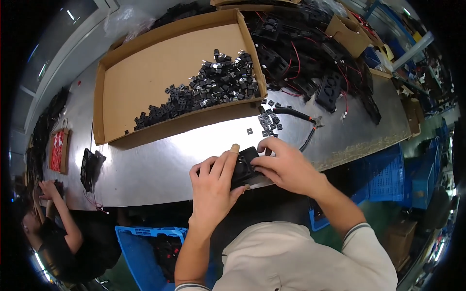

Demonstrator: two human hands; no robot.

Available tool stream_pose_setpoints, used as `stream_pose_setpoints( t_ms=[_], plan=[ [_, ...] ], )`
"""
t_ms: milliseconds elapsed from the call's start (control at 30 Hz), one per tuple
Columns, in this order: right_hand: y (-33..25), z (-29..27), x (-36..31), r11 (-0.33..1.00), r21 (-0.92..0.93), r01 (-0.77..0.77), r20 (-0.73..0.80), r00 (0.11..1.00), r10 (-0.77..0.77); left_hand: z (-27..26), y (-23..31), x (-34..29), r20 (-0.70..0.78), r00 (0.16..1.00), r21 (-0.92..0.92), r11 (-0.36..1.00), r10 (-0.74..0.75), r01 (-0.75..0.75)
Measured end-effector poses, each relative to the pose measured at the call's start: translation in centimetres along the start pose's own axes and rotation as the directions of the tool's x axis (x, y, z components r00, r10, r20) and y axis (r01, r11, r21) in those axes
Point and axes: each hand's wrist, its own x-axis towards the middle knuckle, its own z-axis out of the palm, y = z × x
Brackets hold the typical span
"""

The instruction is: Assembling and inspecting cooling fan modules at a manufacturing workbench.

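Observation:
A black plastic housing (244,167) with round openings is held at the table's front edge. My left hand (213,184) wraps around its left side, fingers over the top and thumb at the near edge. One left fingertip wears a tan covering. My right hand (290,167) is closed at the housing's right end, thumb and fingers pressed against it; whether a small part sits between them is hidden. Beyond the hands lie several small square black parts (268,119) and black-handled pliers (293,113).
A shallow cardboard box (174,123) holds a heap of small black parts with metal prongs (218,80). Wired black housings (330,89) pile up at the right back. Blue crates (145,233) stand below the table edge. At the left, another person's hand (47,189) works near a red-filled box (59,150).

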Motion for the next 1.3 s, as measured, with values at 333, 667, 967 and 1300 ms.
stream_pose_setpoints(
  t_ms=[333,667,967,1300],
  plan=[
    [-1.0,-1.5,1.8,0.936,-0.315,0.155,0.262,0.962,-0.071,0.6,-0.1,0.1,0.013,0.999,-0.022,0.999,-0.031,0.031],
    [-2.1,-1.0,1.3,0.901,-0.403,0.159,0.274,0.961,-0.048,0.7,0.3,-0.2,-0.005,0.997,-0.078,0.994,-0.072,0.071],
    [-0.4,-1.2,0.7,0.99,-0.136,-0.03,0.209,0.976,0.058,1.5,0.2,-0.7,-0.109,0.99,-0.111,0.991,-0.088,0.076],
    [1.1,0.1,-2.5,0.935,0.258,-0.244,-0.154,0.945,0.289,1.7,0.0,-0.8,-0.139,0.983,-0.153,0.984,-0.117,0.096]
  ],
)
